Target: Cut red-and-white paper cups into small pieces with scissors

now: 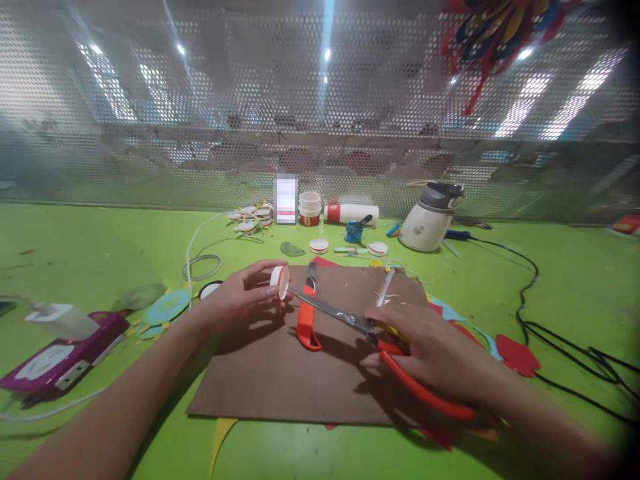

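Between its thumb and fingers, my left hand (pixel 255 287) holds a small white paper cup base (pixel 279 283) with a red edge, turned on its side. My right hand (pixel 430 340) grips scissors (pixel 340 316) with red and yellow handles. Their blades look closed and point left, the tip close to the cup base; whether they touch I cannot tell. Under both hands lies a brown board (pixel 280 380). On it rest an orange-handled utility knife (pixel 307 317), partly behind the scissors, and a clear plastic strip (pixel 385 288).
A purple power strip (pixel 65 353) with a white plug stands at left. Along the back are a phone (pixel 286 200), stacked paper cups (pixel 310 208), a blue jar (pixel 354 231) and a white bottle (pixel 425 223). A black cable (pixel 530 293) loops at right, near red paper scraps (pixel 517 353).
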Tool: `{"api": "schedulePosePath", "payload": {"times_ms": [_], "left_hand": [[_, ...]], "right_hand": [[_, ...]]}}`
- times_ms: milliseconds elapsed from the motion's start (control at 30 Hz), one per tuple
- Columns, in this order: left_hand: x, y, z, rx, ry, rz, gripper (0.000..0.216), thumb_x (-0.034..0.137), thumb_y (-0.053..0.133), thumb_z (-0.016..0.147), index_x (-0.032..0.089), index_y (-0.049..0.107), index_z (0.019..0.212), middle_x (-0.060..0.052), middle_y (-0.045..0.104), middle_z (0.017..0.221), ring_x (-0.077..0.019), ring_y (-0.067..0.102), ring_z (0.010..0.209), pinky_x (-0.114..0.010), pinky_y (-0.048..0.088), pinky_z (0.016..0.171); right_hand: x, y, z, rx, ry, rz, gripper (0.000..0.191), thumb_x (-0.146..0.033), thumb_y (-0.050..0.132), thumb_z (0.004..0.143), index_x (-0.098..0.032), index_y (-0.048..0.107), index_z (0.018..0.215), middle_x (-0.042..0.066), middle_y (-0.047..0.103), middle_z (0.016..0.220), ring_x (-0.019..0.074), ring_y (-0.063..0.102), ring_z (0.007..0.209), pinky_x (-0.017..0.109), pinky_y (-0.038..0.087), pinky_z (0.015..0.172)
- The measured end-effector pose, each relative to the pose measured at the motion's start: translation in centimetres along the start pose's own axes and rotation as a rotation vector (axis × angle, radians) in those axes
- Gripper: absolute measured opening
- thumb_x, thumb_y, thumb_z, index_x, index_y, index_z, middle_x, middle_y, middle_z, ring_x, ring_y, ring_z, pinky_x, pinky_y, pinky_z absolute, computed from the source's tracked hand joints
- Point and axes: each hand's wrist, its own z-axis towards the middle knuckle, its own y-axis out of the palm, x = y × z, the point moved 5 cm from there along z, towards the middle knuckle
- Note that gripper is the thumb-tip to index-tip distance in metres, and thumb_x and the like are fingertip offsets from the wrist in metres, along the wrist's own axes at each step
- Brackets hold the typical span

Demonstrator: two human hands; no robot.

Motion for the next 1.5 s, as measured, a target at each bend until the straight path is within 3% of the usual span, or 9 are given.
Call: {"api": "schedulePosePath", "payload": {"times_ms": [167, 300, 500, 733, 900, 1067, 1200, 1500], "left_hand": [[-0.1, -0.8, 0.8, 0.019, 0.05, -0.004, 0.052, 0.028, 0.087, 0.077, 0.027, 0.07, 0.125, -0.005, 0.073, 0.1, -0.0207, 0.071, 0.086, -0.035, 0.054, 0.078], [-0.2, -1.2, 1.1, 0.045, 0.045, 0.05, 0.055, 0.03, 0.088, 0.078, 0.029, 0.068, 0.129, -0.007, 0.073, 0.107, -0.0252, 0.071, 0.102, -0.036, 0.054, 0.082], [-0.2, -0.5, 0.6, 0.001, 0.032, 0.078, 0.048, 0.029, 0.086, 0.081, 0.033, 0.071, 0.126, -0.004, 0.072, 0.114, -0.0178, 0.07, 0.093, -0.031, 0.055, 0.078], [0.4, 0.3, 0.0, -0.022, 0.057, 0.112, 0.048, 0.035, 0.086, 0.08, 0.03, 0.071, 0.126, -0.008, 0.072, 0.125, -0.0158, 0.068, 0.083, -0.035, 0.056, 0.077], [0.2, 0.5, -0.1, -0.049, 0.046, 0.097, 0.048, 0.033, 0.085, 0.082, 0.031, 0.071, 0.127, -0.007, 0.073, 0.119, -0.0169, 0.069, 0.085, -0.036, 0.056, 0.081], [0.5, 0.7, -0.1, -0.051, 0.077, 0.154, 0.049, 0.034, 0.086, 0.08, 0.032, 0.073, 0.127, -0.008, 0.072, 0.127, -0.0197, 0.07, 0.087, -0.039, 0.056, 0.084], [0.7, 0.8, -0.2, -0.032, 0.09, 0.178, 0.051, 0.035, 0.087, 0.078, 0.032, 0.074, 0.127, -0.009, 0.074, 0.126, -0.023, 0.071, 0.091, -0.039, 0.057, 0.083], [0.5, 1.4, -0.9, 0.008, 0.023, 0.113, 0.047, 0.033, 0.087, 0.078, 0.035, 0.075, 0.124, -0.007, 0.073, 0.128, -0.0206, 0.071, 0.088, -0.038, 0.058, 0.08]], "right_hand": [[-0.6, 0.0, -0.4, -0.003, -0.03, -0.013, 0.042, -0.052, 0.072, 0.091, -0.023, 0.07, 0.12, 0.011, 0.071, 0.113, 0.0347, 0.061, 0.104, 0.048, 0.046, 0.086], [-0.7, 0.1, -0.7, -0.017, -0.042, 0.022, 0.043, -0.055, 0.074, 0.089, -0.025, 0.072, 0.12, 0.009, 0.072, 0.112, 0.0339, 0.062, 0.104, 0.047, 0.047, 0.087], [0.3, -0.3, -0.5, 0.052, 0.02, 0.036, 0.046, -0.059, 0.07, 0.089, -0.03, 0.068, 0.125, 0.008, 0.072, 0.12, 0.0356, 0.062, 0.11, 0.05, 0.047, 0.09], [0.1, -0.2, -0.4, 0.079, 0.022, 0.032, 0.035, -0.05, 0.07, 0.088, -0.03, 0.07, 0.117, 0.005, 0.075, 0.109, 0.0316, 0.065, 0.1, 0.043, 0.047, 0.082], [0.1, -0.2, -0.5, 0.132, -0.012, -0.016, 0.033, -0.05, 0.069, 0.088, -0.031, 0.072, 0.115, 0.003, 0.076, 0.101, 0.0287, 0.067, 0.089, 0.039, 0.048, 0.075], [-0.3, -0.4, -0.5, 0.157, -0.032, -0.053, 0.033, -0.049, 0.071, 0.087, -0.031, 0.073, 0.114, 0.003, 0.077, 0.096, 0.0267, 0.069, 0.084, 0.035, 0.049, 0.071], [-0.4, -0.3, -0.5, 0.13, -0.035, -0.031, 0.034, -0.047, 0.073, 0.087, -0.033, 0.072, 0.117, 0.003, 0.077, 0.101, 0.0277, 0.069, 0.089, 0.038, 0.05, 0.075], [-0.5, -0.1, -0.5, 0.064, -0.033, 0.049, 0.038, -0.048, 0.071, 0.089, -0.03, 0.07, 0.122, 0.005, 0.076, 0.112, 0.0323, 0.067, 0.102, 0.045, 0.048, 0.084]]}}
